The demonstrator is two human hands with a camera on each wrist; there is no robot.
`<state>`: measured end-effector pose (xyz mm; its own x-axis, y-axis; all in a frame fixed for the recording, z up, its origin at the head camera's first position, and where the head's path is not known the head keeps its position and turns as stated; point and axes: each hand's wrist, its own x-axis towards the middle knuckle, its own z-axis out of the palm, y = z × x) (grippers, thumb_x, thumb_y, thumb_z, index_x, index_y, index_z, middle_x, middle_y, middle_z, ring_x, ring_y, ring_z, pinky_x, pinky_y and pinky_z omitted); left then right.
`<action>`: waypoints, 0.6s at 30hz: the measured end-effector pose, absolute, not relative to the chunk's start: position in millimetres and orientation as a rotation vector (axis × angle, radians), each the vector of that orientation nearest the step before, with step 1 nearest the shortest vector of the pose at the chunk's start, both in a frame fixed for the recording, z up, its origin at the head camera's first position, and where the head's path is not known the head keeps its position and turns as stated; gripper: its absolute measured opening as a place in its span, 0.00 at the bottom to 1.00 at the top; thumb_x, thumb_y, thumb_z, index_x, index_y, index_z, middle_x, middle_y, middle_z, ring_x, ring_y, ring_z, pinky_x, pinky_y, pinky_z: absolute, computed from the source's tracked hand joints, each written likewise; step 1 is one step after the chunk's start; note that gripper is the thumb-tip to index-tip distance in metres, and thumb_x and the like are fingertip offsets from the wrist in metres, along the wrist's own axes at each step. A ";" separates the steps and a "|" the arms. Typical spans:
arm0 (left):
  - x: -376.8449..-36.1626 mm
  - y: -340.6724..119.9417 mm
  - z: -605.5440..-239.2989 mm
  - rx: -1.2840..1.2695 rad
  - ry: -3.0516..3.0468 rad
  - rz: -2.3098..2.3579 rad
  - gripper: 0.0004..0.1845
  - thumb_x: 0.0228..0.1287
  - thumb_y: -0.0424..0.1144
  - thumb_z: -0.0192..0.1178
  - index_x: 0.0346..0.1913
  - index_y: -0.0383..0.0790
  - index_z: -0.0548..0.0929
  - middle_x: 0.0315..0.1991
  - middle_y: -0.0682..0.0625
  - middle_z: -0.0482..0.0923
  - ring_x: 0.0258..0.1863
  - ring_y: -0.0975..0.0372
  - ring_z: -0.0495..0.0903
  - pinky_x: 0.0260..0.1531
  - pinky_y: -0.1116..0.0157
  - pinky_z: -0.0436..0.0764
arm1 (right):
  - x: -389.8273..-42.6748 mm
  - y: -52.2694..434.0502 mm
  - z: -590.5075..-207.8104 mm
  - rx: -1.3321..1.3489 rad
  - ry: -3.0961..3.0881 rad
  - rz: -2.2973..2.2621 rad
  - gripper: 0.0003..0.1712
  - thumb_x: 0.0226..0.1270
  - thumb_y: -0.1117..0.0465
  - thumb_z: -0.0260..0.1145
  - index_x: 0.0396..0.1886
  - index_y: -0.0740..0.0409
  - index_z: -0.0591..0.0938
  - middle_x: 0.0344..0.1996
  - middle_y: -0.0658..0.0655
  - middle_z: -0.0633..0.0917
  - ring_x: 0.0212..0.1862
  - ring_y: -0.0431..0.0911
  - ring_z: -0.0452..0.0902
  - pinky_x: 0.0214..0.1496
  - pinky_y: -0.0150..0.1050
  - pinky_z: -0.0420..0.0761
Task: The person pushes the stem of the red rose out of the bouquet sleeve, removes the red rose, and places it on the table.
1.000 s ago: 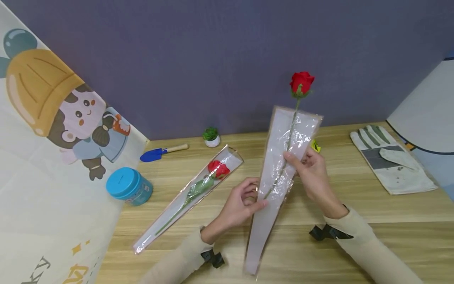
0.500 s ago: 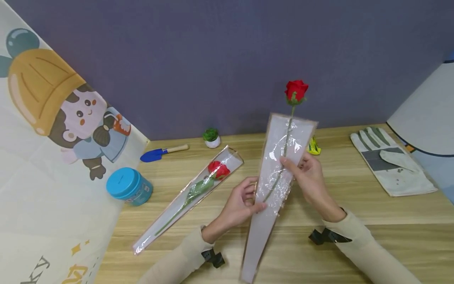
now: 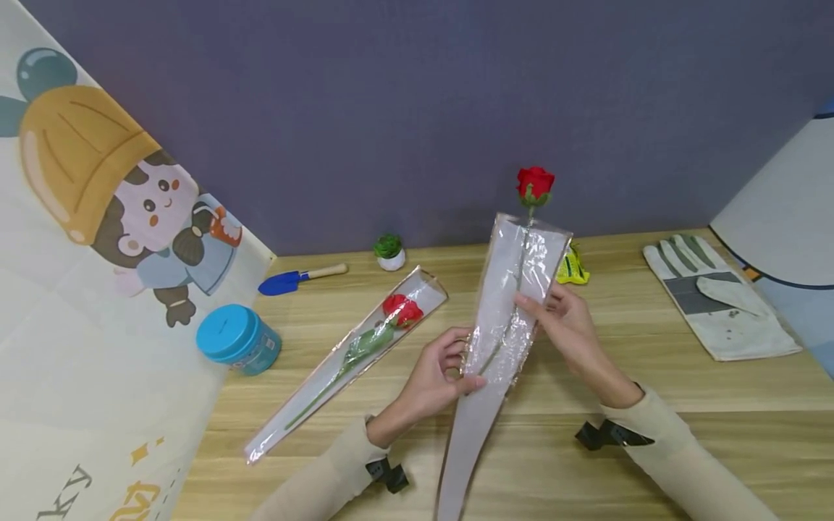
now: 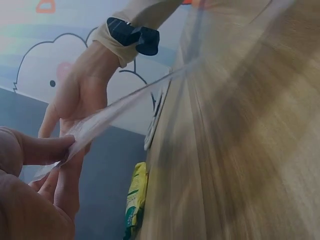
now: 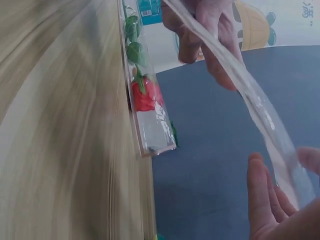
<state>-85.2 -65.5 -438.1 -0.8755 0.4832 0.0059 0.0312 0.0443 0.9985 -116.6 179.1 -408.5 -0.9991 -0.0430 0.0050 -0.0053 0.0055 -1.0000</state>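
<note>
Red rose (image 3: 536,184), its bloom above the wide mouth of a tapered, clear-fronted sleeve (image 3: 489,398), its thin green stem slanting down behind the sleeve's shiny film. The left hand (image 3: 431,378) pinches the sleeve's left edge, thumb in front, fingers behind. The right hand (image 3: 575,339) pinches the opposite edge higher up, its thumb reaching across the front to the stem. The sleeve is tilted, its mouth leaning right, above a wood-grained table (image 3: 544,449); its narrow end passes out of the head view. Left of the sleeve lies a wrapped rose (image 3: 366,346), bloom end nearest; farther left are a blue trowel (image 3: 302,279) and a blue-lidded tub (image 3: 238,340). Beyond the sleeve, a small potted plant (image 3: 389,253) stands to its left and a yellow packet (image 3: 573,268) lies just to its right. A work glove (image 3: 719,297) lies well to the sleeve's right.
</note>
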 end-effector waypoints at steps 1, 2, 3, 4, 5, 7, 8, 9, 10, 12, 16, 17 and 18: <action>-84.9 -65.9 -437.9 0.525 1.997 1.894 0.36 0.55 0.20 0.70 0.68 0.36 0.74 0.57 0.30 0.85 0.40 0.62 0.87 0.35 0.66 0.91 | -117.3 180.8 -408.7 -0.053 2.209 -2.190 0.26 0.75 0.59 0.68 0.68 0.63 0.75 0.41 0.38 0.90 0.39 0.36 0.87 0.41 0.34 0.91; -84.5 -66.4 -437.7 0.527 1.998 1.893 0.35 0.55 0.20 0.70 0.68 0.36 0.74 0.56 0.30 0.85 0.40 0.62 0.87 0.35 0.66 0.91 | -118.0 182.9 -408.8 -0.051 2.208 -2.186 0.26 0.75 0.59 0.68 0.68 0.62 0.74 0.42 0.37 0.90 0.39 0.35 0.87 0.41 0.35 0.91; -84.1 -66.8 -437.4 0.529 1.999 1.893 0.35 0.55 0.20 0.70 0.67 0.36 0.74 0.56 0.30 0.85 0.40 0.62 0.87 0.35 0.65 0.91 | -119.0 185.1 -408.7 -0.048 2.199 -2.190 0.26 0.75 0.59 0.68 0.68 0.60 0.74 0.42 0.37 0.90 0.39 0.35 0.87 0.41 0.35 0.91; -83.9 -67.3 -437.2 0.525 2.002 1.889 0.35 0.55 0.20 0.70 0.67 0.36 0.75 0.56 0.30 0.85 0.40 0.63 0.87 0.35 0.65 0.91 | -120.4 187.5 -408.0 -0.049 2.192 -2.195 0.25 0.75 0.60 0.68 0.67 0.59 0.74 0.43 0.38 0.90 0.39 0.35 0.88 0.41 0.35 0.91; -83.6 -68.0 -437.1 0.522 2.006 1.883 0.35 0.55 0.20 0.70 0.67 0.36 0.75 0.56 0.31 0.85 0.39 0.63 0.86 0.34 0.65 0.91 | -121.8 190.2 -407.0 -0.042 2.187 -2.201 0.24 0.75 0.60 0.68 0.66 0.58 0.74 0.42 0.38 0.90 0.39 0.35 0.88 0.42 0.36 0.91; -82.7 -69.5 -437.2 0.517 2.006 1.872 0.35 0.54 0.19 0.70 0.66 0.36 0.75 0.56 0.31 0.85 0.39 0.65 0.86 0.34 0.65 0.91 | -124.9 196.1 -404.0 -0.023 2.159 -2.227 0.21 0.75 0.60 0.68 0.63 0.54 0.74 0.42 0.38 0.89 0.39 0.35 0.88 0.42 0.35 0.91; -82.2 -70.0 -437.5 0.514 2.004 1.865 0.35 0.54 0.19 0.70 0.66 0.36 0.75 0.56 0.31 0.84 0.39 0.65 0.86 0.34 0.65 0.91 | -126.8 199.5 -402.4 -0.008 2.141 -2.242 0.20 0.75 0.59 0.68 0.62 0.51 0.74 0.42 0.39 0.89 0.39 0.35 0.88 0.43 0.35 0.91; -81.5 -70.5 -437.5 0.510 2.003 1.857 0.35 0.54 0.19 0.69 0.67 0.36 0.75 0.57 0.31 0.84 0.39 0.65 0.86 0.34 0.65 0.91 | -128.9 203.0 -400.6 -0.001 2.128 -2.255 0.19 0.75 0.59 0.68 0.61 0.49 0.74 0.41 0.39 0.89 0.39 0.35 0.88 0.43 0.34 0.91; -80.7 -71.0 -437.7 0.507 2.001 1.848 0.35 0.53 0.18 0.69 0.67 0.35 0.75 0.58 0.32 0.84 0.39 0.65 0.85 0.35 0.65 0.91 | -131.1 206.8 -399.1 0.004 2.115 -2.272 0.18 0.75 0.58 0.68 0.60 0.48 0.74 0.41 0.40 0.89 0.39 0.35 0.87 0.43 0.33 0.91; -79.0 -71.5 -437.7 0.505 2.006 1.827 0.36 0.53 0.18 0.69 0.67 0.36 0.75 0.59 0.33 0.84 0.40 0.65 0.86 0.36 0.65 0.91 | -136.1 214.8 -396.0 0.025 2.086 -2.298 0.17 0.76 0.57 0.67 0.59 0.47 0.74 0.40 0.40 0.89 0.39 0.35 0.87 0.43 0.32 0.91; -75.5 -72.8 -436.7 0.513 2.035 1.786 0.37 0.53 0.19 0.70 0.69 0.36 0.75 0.59 0.34 0.84 0.39 0.66 0.85 0.36 0.67 0.91 | -146.1 228.5 -391.0 0.056 2.067 -2.324 0.15 0.77 0.53 0.66 0.58 0.47 0.76 0.42 0.40 0.88 0.39 0.35 0.86 0.43 0.29 0.90; -74.8 -73.1 -437.0 0.518 2.045 1.773 0.37 0.53 0.19 0.70 0.68 0.36 0.75 0.59 0.35 0.84 0.38 0.67 0.85 0.35 0.68 0.90 | -148.5 230.9 -389.6 0.072 2.075 -2.315 0.14 0.77 0.51 0.65 0.57 0.47 0.77 0.42 0.39 0.87 0.39 0.34 0.86 0.43 0.29 0.90; -74.1 -73.3 -437.6 0.528 2.049 1.763 0.37 0.53 0.19 0.70 0.68 0.36 0.75 0.58 0.34 0.84 0.38 0.67 0.84 0.34 0.69 0.90 | -150.5 232.6 -388.3 0.081 2.076 -2.311 0.14 0.77 0.50 0.65 0.56 0.47 0.78 0.43 0.39 0.87 0.39 0.34 0.86 0.43 0.28 0.90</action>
<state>-74.1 -73.3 -437.6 -0.8551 0.5166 -0.0447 0.0329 0.1401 0.9896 -150.5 232.6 -388.3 -0.9981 0.0100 -0.0614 0.0599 -0.1072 -0.9924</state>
